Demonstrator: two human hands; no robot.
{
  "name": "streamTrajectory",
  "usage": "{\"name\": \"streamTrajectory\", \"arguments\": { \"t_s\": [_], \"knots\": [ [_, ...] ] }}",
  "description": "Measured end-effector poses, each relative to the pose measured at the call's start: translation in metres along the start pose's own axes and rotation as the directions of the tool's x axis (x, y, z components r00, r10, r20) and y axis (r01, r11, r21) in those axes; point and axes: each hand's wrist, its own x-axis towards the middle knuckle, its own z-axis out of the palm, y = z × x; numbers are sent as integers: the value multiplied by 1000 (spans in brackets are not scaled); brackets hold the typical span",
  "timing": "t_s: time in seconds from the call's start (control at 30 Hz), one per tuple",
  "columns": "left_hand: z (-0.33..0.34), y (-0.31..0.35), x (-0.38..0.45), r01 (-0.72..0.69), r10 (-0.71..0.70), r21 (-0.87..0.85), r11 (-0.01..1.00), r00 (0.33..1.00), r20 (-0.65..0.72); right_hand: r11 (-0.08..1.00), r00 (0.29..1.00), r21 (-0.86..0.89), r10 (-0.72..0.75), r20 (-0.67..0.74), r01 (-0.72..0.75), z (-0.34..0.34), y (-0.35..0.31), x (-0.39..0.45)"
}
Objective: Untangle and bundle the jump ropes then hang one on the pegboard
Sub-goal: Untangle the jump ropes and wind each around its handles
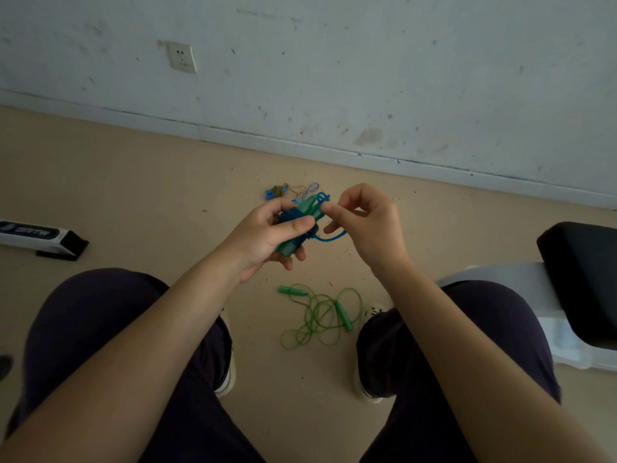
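Note:
My left hand (267, 235) grips a bundled jump rope (293, 228): green handles side by side with blue cord wound round them. My right hand (364, 222) pinches the loose blue cord end (329, 237) at the top of the bundle. On the floor between my knees lies a green jump rope (320, 315) in loose tangled loops, with both green handles showing. Farther off on the floor, behind my hands, sits another rope (283, 191) with blue handles and a white-and-blue striped cord. No pegboard is in view.
I sit facing a scuffed white wall with a socket (182, 56). A white and black box (36, 237) lies on the floor at the left. A black padded seat on a white frame (581, 282) stands at my right. My knees flank the green rope.

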Motion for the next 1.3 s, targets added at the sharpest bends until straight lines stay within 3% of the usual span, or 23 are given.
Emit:
{"name": "streamTrajectory", "arguments": {
  "t_s": [0.23,0.5,0.77,0.93,1.07,1.2,1.3],
  "knots": [
    [-2,-5,5,-1,5,27,1000,986,-168,991,997,-131,14,81,-4,5,6,-1],
    [-5,-7,5,23,-18,157,987,999,-31,995,1000,-101,-2,-1,2,3,4,0],
    [-4,-8,3,-31,43,381,924,999,-24,973,972,-193,157,175,-122,-2,11,4],
    [-1,-9,3,-21,46,476,879,998,-40,979,991,-203,56,124,-30,-3,11,4],
    [-3,-8,5,22,24,430,903,995,-101,993,985,13,111,134,-114,-6,10,6],
    [-5,-8,5,64,-57,392,918,998,-31,967,991,222,108,83,-124,-8,11,8],
    [-7,-9,5,86,-95,424,902,995,0,954,992,272,122,39,-128,-10,11,9]
  ]
}}
